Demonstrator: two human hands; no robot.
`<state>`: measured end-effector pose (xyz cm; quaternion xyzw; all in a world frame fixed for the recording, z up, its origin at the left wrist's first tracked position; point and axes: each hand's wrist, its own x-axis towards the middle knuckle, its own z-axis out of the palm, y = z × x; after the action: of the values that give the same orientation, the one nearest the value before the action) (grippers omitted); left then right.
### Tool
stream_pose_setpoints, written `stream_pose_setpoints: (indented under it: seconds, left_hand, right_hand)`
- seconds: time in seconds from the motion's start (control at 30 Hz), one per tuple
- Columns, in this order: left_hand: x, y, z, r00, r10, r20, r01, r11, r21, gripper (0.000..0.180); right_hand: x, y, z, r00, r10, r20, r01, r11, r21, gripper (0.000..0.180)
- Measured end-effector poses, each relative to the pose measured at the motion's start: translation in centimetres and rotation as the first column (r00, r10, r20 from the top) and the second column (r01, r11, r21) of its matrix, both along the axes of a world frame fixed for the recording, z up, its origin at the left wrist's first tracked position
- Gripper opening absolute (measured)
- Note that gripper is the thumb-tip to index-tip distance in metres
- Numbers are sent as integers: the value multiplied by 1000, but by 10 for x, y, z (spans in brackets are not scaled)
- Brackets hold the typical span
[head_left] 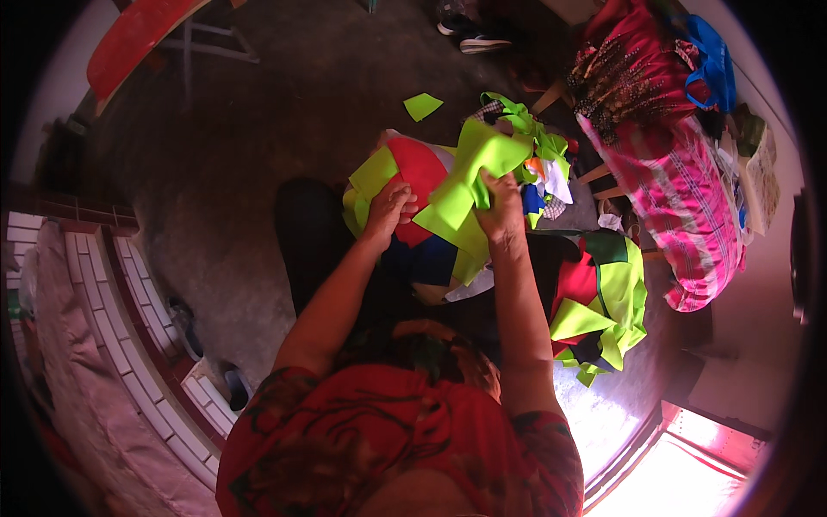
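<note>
My right hand is closed on a lime-green cloth piece, its thumb lying on top of the fabric. The piece spreads forward and to the left of that hand. My left hand has its fingers curled together against a red cloth piece; whether it pinches any fabric is hidden. Across my lap, under both hands, lie more pieces: a lime one at the left and a dark blue one nearer me.
Mixed scraps are heaped beyond my right hand, and a lime, red and green pile lies by my right leg. One lime scrap is on the floor. Pink plaid cloth covers furniture at right; shoes stand far off.
</note>
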<state>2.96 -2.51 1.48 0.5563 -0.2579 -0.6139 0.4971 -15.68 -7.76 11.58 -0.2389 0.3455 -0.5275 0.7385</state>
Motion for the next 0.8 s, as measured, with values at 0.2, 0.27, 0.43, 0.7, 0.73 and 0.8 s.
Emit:
stream_pose_setpoints:
  seconds: [0.2, 0.27, 0.43, 0.7, 0.73, 0.8]
  left_hand:
    - [-4, 2, -5, 999, -16, 28, 16, 999, -29, 31]
    - [-4, 3, -4, 999, -8, 33, 9, 999, -47, 28]
    - [-13, 3, -7, 1000, -12, 15, 13, 998, -68, 22]
    - [-6, 4, -23, 991, -83, 106, 93, 991, -94, 27]
    - [-6, 5, -23, 990, -86, 110, 95, 992, -87, 27]
    - [-10, 5, -21, 997, -36, 64, 41, 996, -77, 20]
  right_hand:
    - [-4, -46, -73, 958, -188, 214, 195, 981, -13, 37]
    - [-1, -31, -100, 966, -205, 160, 178, 970, 164, 36]
    - [1, 4, -162, 923, -356, 147, 247, 840, 483, 33]
    - [7, 9, -152, 921, -341, 186, 202, 830, 520, 27]
    - [9, 13, -149, 922, -346, 175, 215, 831, 513, 26]
    - [8, 18, -145, 932, -302, 201, 164, 844, 510, 25]
